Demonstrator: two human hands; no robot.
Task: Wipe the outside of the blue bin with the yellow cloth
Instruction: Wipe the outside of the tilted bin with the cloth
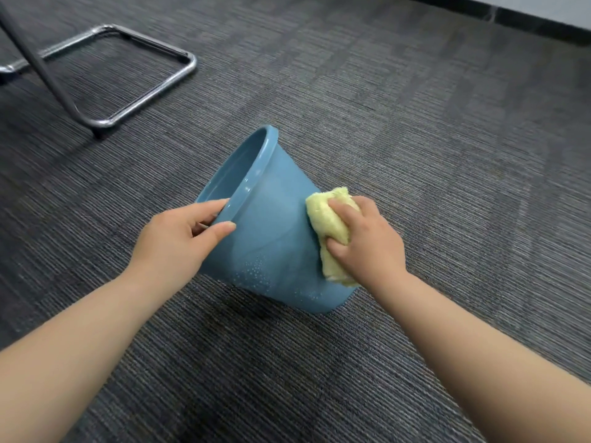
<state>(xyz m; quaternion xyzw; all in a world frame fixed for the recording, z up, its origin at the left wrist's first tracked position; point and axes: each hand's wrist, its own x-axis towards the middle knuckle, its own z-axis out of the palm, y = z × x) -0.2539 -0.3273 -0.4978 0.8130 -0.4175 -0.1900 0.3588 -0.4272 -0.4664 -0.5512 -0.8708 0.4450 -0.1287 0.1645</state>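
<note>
The blue bin (275, 231) is tilted on the grey carpet, its mouth facing up and to the left and its base resting on the floor at the lower right. Small water droplets dot its lower outer wall. My left hand (179, 238) grips the near part of the rim, thumb outside and fingers inside. My right hand (364, 241) holds the folded yellow cloth (329, 228) and presses it flat against the right side of the bin's outer wall.
A chrome tubular chair base (150, 87) with a dark slanted leg stands on the carpet at the upper left. A dark skirting board (511, 20) runs along the wall at the top right. Grey striped carpet (415, 123) surrounds the bin.
</note>
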